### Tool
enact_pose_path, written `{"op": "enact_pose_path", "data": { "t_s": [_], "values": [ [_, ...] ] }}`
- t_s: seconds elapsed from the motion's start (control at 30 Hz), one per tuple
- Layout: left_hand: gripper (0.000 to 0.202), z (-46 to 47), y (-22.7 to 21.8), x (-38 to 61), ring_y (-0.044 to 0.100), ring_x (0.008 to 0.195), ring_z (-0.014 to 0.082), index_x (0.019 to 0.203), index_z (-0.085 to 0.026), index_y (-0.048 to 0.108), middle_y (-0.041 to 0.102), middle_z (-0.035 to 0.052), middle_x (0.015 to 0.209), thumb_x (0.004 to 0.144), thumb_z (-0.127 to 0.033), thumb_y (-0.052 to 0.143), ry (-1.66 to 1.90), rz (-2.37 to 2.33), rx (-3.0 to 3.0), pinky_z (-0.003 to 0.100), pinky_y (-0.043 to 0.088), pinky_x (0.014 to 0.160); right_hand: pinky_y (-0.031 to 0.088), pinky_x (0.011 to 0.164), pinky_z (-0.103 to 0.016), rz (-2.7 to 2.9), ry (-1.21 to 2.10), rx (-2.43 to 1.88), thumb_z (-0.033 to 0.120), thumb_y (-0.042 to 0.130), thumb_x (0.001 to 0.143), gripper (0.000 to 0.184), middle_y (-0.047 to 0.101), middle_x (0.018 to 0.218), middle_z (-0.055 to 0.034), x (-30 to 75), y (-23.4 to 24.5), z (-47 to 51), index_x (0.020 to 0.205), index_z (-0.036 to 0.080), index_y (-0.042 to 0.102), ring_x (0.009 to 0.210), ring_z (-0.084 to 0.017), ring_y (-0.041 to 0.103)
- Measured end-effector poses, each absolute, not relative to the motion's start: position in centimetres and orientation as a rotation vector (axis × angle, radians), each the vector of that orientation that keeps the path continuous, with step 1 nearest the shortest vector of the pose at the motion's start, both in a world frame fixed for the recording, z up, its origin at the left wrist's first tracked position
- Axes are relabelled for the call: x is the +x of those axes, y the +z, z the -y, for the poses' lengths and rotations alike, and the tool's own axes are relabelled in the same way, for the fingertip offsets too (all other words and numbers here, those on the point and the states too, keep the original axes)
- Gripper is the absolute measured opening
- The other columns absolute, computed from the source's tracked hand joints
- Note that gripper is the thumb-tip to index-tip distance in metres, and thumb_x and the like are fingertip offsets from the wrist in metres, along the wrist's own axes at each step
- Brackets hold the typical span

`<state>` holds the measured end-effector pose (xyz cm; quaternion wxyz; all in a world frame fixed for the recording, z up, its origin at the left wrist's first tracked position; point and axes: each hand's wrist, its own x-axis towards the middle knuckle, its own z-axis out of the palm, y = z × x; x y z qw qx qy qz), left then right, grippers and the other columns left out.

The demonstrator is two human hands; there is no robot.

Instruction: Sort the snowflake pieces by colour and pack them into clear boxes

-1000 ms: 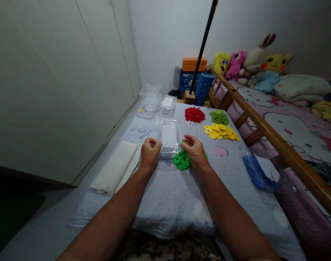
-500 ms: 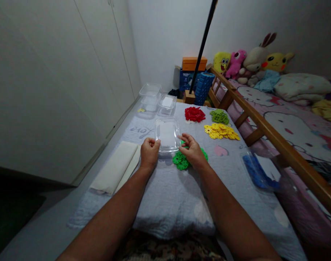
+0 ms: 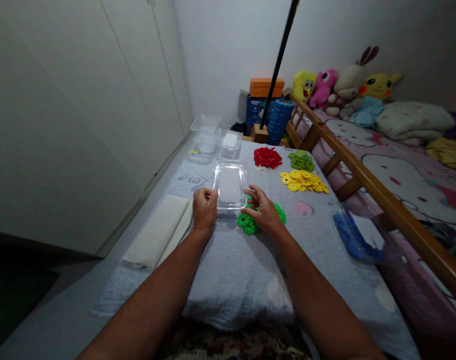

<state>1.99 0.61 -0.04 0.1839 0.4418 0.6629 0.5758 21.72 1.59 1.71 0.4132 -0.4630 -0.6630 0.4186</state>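
Note:
A clear plastic container (image 3: pixel 230 186) with a pale card showing through it is between my two hands. My left hand (image 3: pixel 205 207) pinches its left edge near the front corner, thumb on top. At the opposite side, my right hand (image 3: pixel 264 210) has its thumb and fingertips on the right edge and front corner, with the fingers curved and somewhat apart. Under and beside that hand lies a pile of green flower-shaped plastic pieces (image 3: pixel 248 224), partly covered by it. Whether the container rests on the cloth or is slightly raised, I cannot tell.
Piles of red (image 3: pixel 267 157), yellow (image 3: pixel 304 181) and light green pieces (image 3: pixel 302 160) lie at the right rear. Clear containers (image 3: pixel 206 124) stand at the back left. A folded beige cloth (image 3: pixel 157 232) lies left; a container of blue pieces (image 3: pixel 350 237) sits by the wooden bed rail (image 3: pixel 395 197).
The container has tilted slightly, so its top catches the light differently. My right thumb has shifted a little left along its front corner. The piles have stayed put.

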Motion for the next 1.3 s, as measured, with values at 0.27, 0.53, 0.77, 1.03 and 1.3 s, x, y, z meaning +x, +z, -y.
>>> {"op": "enact_pose_path", "data": {
  "t_s": [0.27, 0.53, 0.77, 1.03, 1.3],
  "values": [
    [0.025, -0.4, 0.1, 2.0, 0.05, 0.078, 0.0176, 0.068, -0.022, 0.048, 0.05, -0.0017, 0.074, 0.09, -0.028, 0.06, 1.675, -1.864, 1.29, 0.03, 0.041, 0.078, 0.053, 0.091, -0.04, 1.733, 0.994, -1.133, 0.028, 0.079, 0.07, 0.073, 0.071, 0.13, -0.0087, 21.8, 1.8, -1.3, 0.138, 0.024, 0.053, 0.091, -0.019, 0.063],
    [0.024, -0.1, 0.3, 1.8, 0.05, 0.083, 0.0186, 0.071, -0.023, 0.046, 0.049, -0.0006, 0.078, 0.091, -0.03, 0.058, 1.792, -1.918, 1.402, 0.031, 0.042, 0.084, 0.053, 0.09, -0.039, 1.716, 1.014, -1.094, 0.028, 0.076, 0.072, 0.07, 0.072, 0.122, -0.0069, 21.8, 1.3, -1.6, 0.137, 0.026, 0.051, 0.089, -0.018, 0.064],
    [0.025, -0.3, 0.6, 1.1, 0.048, 0.067, 0.0136, 0.073, -0.023, 0.045, 0.047, -0.0041, 0.069, 0.089, -0.036, 0.059, 1.829, -1.87, 1.243, 0.026, 0.041, 0.07, 0.053, 0.092, -0.04, 1.859, 0.9, -1.078, 0.025, 0.075, 0.075, 0.049, 0.069, 0.124, -0.0075, 22.0, 1.3, -1.4, 0.122, 0.026, 0.063, 0.1, -0.021, 0.065],
    [0.022, -1.9, 0.9, -1.0, 0.045, 0.046, 0.0093, 0.084, -0.023, 0.044, 0.051, -0.0083, 0.059, 0.085, -0.038, 0.061, 1.929, -1.723, 0.764, 0.021, 0.034, 0.049, 0.042, 0.11, -0.051, 2.049, 0.638, -1.056, 0.016, 0.064, 0.081, 0.018, 0.065, 0.131, -0.012, 22.6, 1.2, -1.8, 0.097, 0.023, 0.071, 0.125, -0.028, 0.058],
    [0.02, -2.4, 1.2, -3.5, 0.051, 0.059, 0.0107, 0.088, -0.02, 0.052, 0.053, -0.0063, 0.069, 0.081, -0.031, 0.067, 1.951, -2.037, 0.835, 0.024, 0.041, 0.062, 0.042, 0.109, -0.051, 2.08, 0.514, -1.05, 0.018, 0.064, 0.077, 0.022, 0.063, 0.128, -0.0135, 22.8, 1.3, -1.6, 0.099, 0.022, 0.067, 0.123, -0.029, 0.057]
  ]
}}
